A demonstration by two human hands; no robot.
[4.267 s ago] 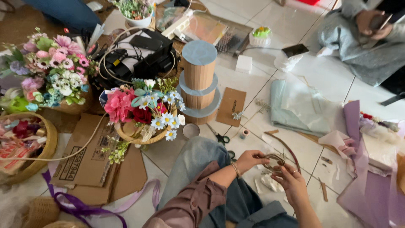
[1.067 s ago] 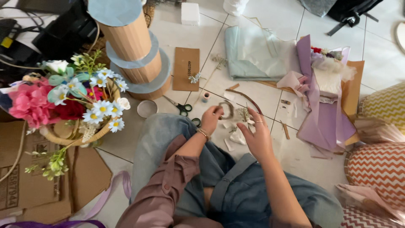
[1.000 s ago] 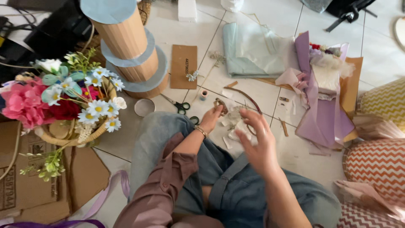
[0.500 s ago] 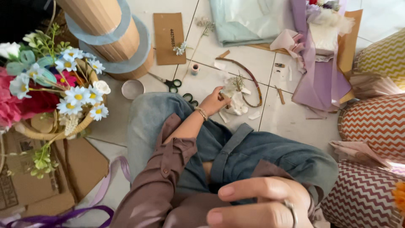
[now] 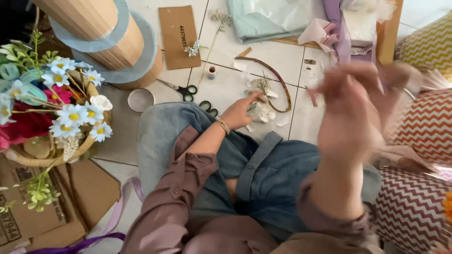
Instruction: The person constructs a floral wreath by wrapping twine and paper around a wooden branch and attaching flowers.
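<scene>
I see the left hand (image 5: 241, 112) stretched down to the floor, fingers curled onto the white flower bits (image 5: 262, 111) beside the wire hoop (image 5: 278, 84). Scissors (image 5: 181, 89) lie left of the hoop. The right hand (image 5: 358, 110) is raised, blurred; I can't tell its grip

You sit on a white tiled floor (image 5: 226, 54). On it lie black-handled scissors (image 5: 181, 89), a small thread spool (image 5: 212, 71), a brown card (image 5: 177, 30), a curved hoop (image 5: 275, 80), white scraps (image 5: 262, 113), flattened cardboard (image 5: 70, 197), purple ribbon (image 5: 75, 244) and folded pale-green fabric (image 5: 268, 19).
</scene>
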